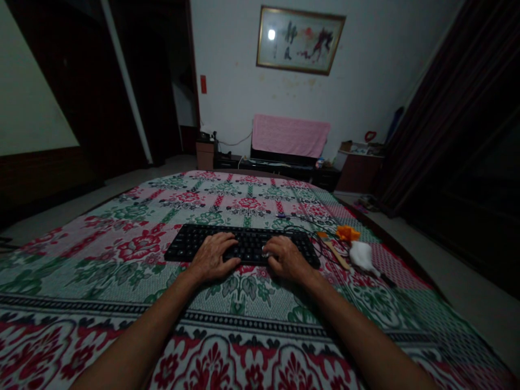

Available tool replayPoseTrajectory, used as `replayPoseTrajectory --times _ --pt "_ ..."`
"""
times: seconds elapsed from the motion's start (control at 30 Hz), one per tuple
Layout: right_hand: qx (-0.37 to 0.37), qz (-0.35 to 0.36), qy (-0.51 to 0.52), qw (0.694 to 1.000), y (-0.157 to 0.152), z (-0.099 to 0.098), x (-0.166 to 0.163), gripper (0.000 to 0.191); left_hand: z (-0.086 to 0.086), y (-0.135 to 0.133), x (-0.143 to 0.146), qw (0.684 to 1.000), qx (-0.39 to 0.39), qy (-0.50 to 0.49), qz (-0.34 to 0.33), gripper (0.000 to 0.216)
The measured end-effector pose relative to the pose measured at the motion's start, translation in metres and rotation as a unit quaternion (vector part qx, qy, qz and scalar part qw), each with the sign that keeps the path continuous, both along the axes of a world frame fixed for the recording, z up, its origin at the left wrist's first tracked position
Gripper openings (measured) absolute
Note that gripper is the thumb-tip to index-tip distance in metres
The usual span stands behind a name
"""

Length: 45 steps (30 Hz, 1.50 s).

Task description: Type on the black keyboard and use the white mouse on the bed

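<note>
A black keyboard (249,246) lies across the patterned cover in front of me. My left hand (213,254) rests on its left half, fingers stretched over the keys and thumb apart near the front edge. On the right half, my right hand (286,257) has its fingers curled down. A small white wad (265,252) shows at those fingertips; its kind is too small to make out. Right of the keyboard lie a flat brush (335,252) with a wooden handle, a crumpled orange cloth (348,233) and a white bundle (361,255) with a dark-tipped end.
The flowered cover (235,292) spreads over a large surface with rounded far edges. A thin dark cable (304,219) runs behind the keyboard's right side. Farther off, a pink towel (290,135) drapes over a screen on a low cabinet. A dark curtain (430,103) hangs at right.
</note>
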State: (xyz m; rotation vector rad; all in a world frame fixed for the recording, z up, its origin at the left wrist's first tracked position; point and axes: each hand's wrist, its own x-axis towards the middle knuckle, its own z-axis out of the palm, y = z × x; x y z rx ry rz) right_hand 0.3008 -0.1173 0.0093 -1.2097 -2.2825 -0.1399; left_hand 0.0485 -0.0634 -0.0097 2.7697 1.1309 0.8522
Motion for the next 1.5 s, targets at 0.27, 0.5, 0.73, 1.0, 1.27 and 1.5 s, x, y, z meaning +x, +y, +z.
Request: replayPoseTrajectory --times 0.27,0.5,0.73,1.0,1.27,1.5 --pt "0.009 0.043 0.033 0.999 -0.002 -0.002 -0.004 0.032 -0.001 0.001 0.000 1.000 0.000 -0.006 0.000 0.046" --pt "-0.016 0.031 -0.013 0.999 -0.003 -0.001 -0.012 0.022 -0.001 0.000 0.000 1.000 0.006 -0.001 -0.002 0.046" --pt "0.016 -0.009 0.044 0.999 -0.005 0.004 0.000 0.023 0.000 -0.001 0.000 1.000 0.009 -0.002 -0.002 0.045" --pt "-0.014 0.062 0.012 0.998 -0.007 0.001 -0.020 0.027 0.000 -0.001 -0.001 1.000 -0.005 -0.001 0.001 0.046" --pt "0.005 0.010 0.052 0.999 -0.009 0.003 -0.008 0.024 0.002 -0.002 0.000 1.000 -0.001 -0.005 -0.004 0.044" --pt "-0.008 0.074 0.014 0.997 -0.008 0.001 -0.018 0.024 0.001 -0.002 0.000 1.000 -0.002 -0.003 0.003 0.045"
